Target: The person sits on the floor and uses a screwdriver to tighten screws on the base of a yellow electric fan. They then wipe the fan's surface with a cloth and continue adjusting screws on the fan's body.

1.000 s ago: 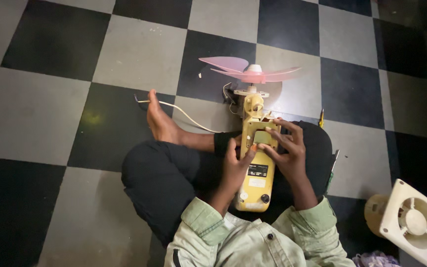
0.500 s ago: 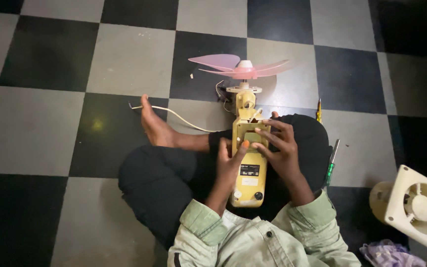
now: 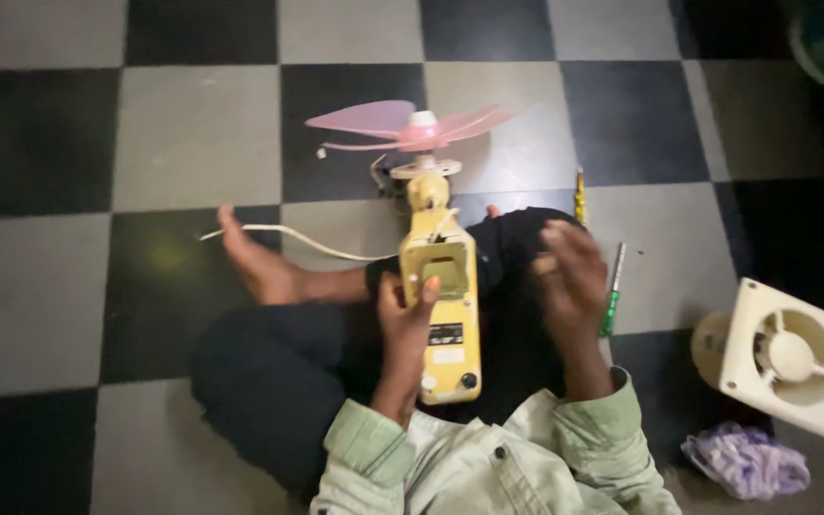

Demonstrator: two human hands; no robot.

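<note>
The left hand (image 3: 407,319) clasps the yellow fan body (image 3: 442,305) lying across the lap, steadying it with its pink blades (image 3: 402,124) pointing to 12 o'clock. The right hand (image 3: 569,277) hovers released at 3 o'clock, near a green screwdriver (image 3: 612,291) on the floor (image 3: 193,143).

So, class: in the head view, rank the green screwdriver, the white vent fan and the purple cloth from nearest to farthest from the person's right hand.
From the right hand:
1. Green screwdriver, on the floor just beside the hand.
2. White vent fan, farther out, toward the frame's right edge.
3. Purple cloth, below the fan, near the bottom corner; only slightly farther than the fan.
</note>
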